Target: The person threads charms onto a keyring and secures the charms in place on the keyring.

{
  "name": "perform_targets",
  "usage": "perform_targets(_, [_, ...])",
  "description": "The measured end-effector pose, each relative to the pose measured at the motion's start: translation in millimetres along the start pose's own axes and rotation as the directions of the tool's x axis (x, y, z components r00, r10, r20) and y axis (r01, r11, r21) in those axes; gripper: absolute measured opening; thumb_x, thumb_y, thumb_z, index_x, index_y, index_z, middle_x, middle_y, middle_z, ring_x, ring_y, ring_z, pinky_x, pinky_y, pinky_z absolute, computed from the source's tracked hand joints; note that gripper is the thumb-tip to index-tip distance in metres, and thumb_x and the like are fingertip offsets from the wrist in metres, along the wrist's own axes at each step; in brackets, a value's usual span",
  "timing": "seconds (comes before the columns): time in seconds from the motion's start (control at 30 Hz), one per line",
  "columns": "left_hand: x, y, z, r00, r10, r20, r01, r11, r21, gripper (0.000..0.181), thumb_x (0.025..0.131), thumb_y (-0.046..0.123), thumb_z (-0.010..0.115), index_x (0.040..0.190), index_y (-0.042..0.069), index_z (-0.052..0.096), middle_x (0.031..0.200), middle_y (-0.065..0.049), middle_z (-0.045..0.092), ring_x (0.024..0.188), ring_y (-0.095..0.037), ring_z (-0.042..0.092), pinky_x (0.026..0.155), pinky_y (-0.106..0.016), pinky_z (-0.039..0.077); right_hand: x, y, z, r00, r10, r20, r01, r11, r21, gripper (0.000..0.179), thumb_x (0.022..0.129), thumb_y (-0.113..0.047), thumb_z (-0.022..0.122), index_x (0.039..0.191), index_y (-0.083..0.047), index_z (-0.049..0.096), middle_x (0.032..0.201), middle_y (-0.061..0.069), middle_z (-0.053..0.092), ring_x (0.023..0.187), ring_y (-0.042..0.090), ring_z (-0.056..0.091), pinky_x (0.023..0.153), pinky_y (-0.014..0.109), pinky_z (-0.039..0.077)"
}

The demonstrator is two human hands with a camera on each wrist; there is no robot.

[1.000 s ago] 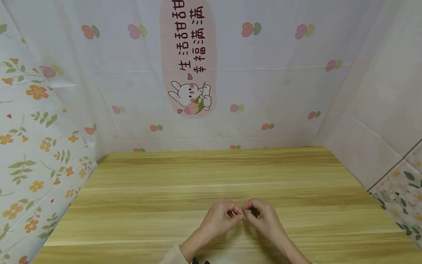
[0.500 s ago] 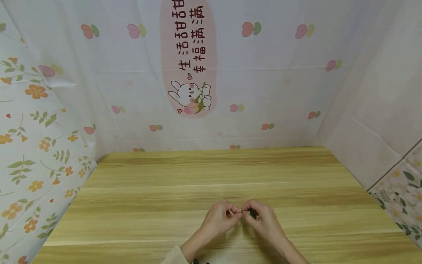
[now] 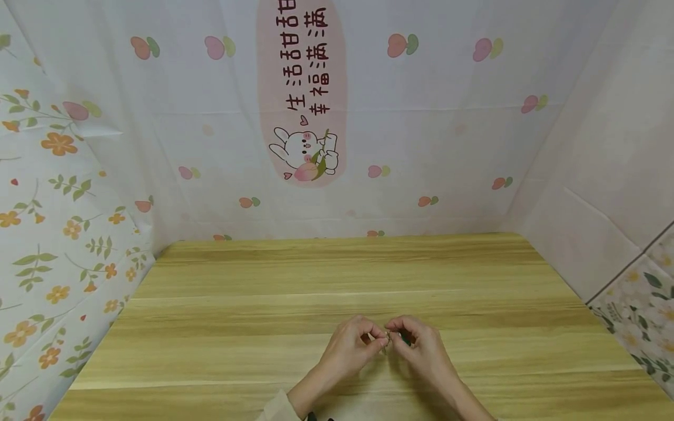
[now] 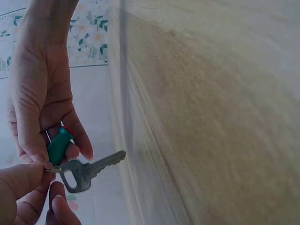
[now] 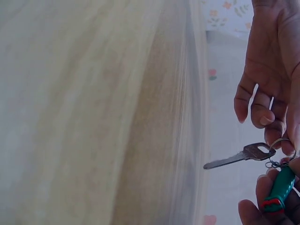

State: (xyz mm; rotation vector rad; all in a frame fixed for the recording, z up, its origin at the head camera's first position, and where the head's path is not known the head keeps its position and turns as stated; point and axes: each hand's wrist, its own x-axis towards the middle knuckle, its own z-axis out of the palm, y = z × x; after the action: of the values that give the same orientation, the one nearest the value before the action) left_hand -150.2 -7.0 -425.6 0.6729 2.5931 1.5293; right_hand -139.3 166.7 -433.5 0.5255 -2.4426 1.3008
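In the head view my left hand point(image 3: 347, 349) and right hand point(image 3: 429, 354) meet fingertip to fingertip low over the table. Between them is a metal key point(image 4: 82, 176) on a thin key ring point(image 5: 276, 140). Thumb and forefinger of my left hand pinch the ring, and the key dangles from it with its blade pointing away from the fingers. My right hand pinches beside the ring, at a small chain point(image 5: 276, 164) that carries a green charm point(image 5: 282, 183) with a red band. The charm lies against my right fingers. Fingertips hide part of the ring.
A wood-grain table point(image 3: 295, 280) spreads out under both hands. White printed cloth point(image 3: 437, 134) hangs behind it, with flowered cloth point(image 3: 63, 263) along the left side. A dark line crosses the cloth on the right.
Both hands stay nearly in place. The right fingertips shift slightly, and more of the metal key and ring shows between the hands than half a second ago.
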Motion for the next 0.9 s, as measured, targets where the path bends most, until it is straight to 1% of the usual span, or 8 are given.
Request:
perform_targets(0.1, [0.0,-0.4,0.1,1.0,0.004,0.008,-0.004,1.0,0.005,0.006,0.085,0.017,0.07,0.079,0.015,0.07,0.083,0.011,0.059,0.069,0.003,0.051,0.061,-0.016,0.044,-0.4,-0.2,0.3,1.0,-0.017,0.0,0.017,1.0,-0.002,0.026,0.078,0.011,0.065,0.08,-0.014,0.065,0.081,-0.006,0.067,0.072,-0.003,0.054,0.059,0.02,0.049])
perform_targets(0.23, [-0.3,-1.1,-0.2,1.0,0.014,0.024,-0.015,1.0,0.012,0.008,0.086,0.018,0.069,0.08,0.013,0.07,0.083,0.009,0.059,0.066,0.003,0.049,0.06,-0.015,0.044,-0.8,-0.7,1.5,0.998,-0.066,-0.006,0.066,0.998,-0.022,0.028,0.076,0.012,0.066,0.078,-0.016,0.065,0.08,-0.008,0.064,0.069,-0.003,0.051,0.057,0.019,0.047])
perform_targets(0.37, [-0.6,-1.6,-0.4,1.0,0.012,0.021,-0.013,1.0,0.005,0.008,0.086,0.017,0.068,0.08,0.011,0.07,0.082,0.009,0.059,0.065,0.003,0.049,0.06,-0.015,0.044,-0.5,-1.2,2.9,0.995,-0.102,-0.023,0.101,0.994,-0.042,0.029,0.073,0.013,0.067,0.077,-0.015,0.065,0.079,-0.009,0.063,0.069,-0.004,0.05,0.057,0.019,0.047])
perform_targets(0.6, [-0.5,-3.1,-0.2,1.0,-0.003,0.002,0.003,1.0,-0.029,0.008,0.085,0.015,0.069,0.079,0.01,0.07,0.082,0.009,0.059,0.066,0.003,0.049,0.059,-0.016,0.044,0.8,-0.9,3.9,0.998,-0.06,-0.033,0.058,0.997,-0.046,0.026,0.074,0.012,0.067,0.077,-0.014,0.066,0.079,-0.008,0.065,0.07,-0.004,0.052,0.056,0.019,0.048])
perform_targets(0.77, [-1.1,-5.2,0.0,1.0,0.0,-0.008,0.0,1.0,-0.03,0.008,0.085,0.015,0.069,0.079,0.01,0.07,0.082,0.009,0.058,0.065,0.003,0.049,0.058,-0.016,0.045,0.8,-0.5,3.9,0.999,-0.037,-0.012,0.036,0.998,-0.041,0.023,0.075,0.011,0.067,0.08,-0.012,0.068,0.079,-0.006,0.065,0.067,-0.004,0.049,0.053,0.019,0.045])
perform_targets(0.9, [-1.6,-6.6,0.2,1.0,-0.009,-0.014,0.009,0.999,-0.032,0.008,0.085,0.016,0.069,0.079,0.011,0.07,0.081,0.01,0.058,0.066,0.003,0.049,0.058,-0.016,0.045,0.4,-0.9,3.9,1.0,-0.021,0.003,0.021,1.0,-0.015,0.022,0.076,0.01,0.067,0.083,-0.011,0.069,0.079,-0.005,0.065,0.067,-0.004,0.049,0.053,0.019,0.045])
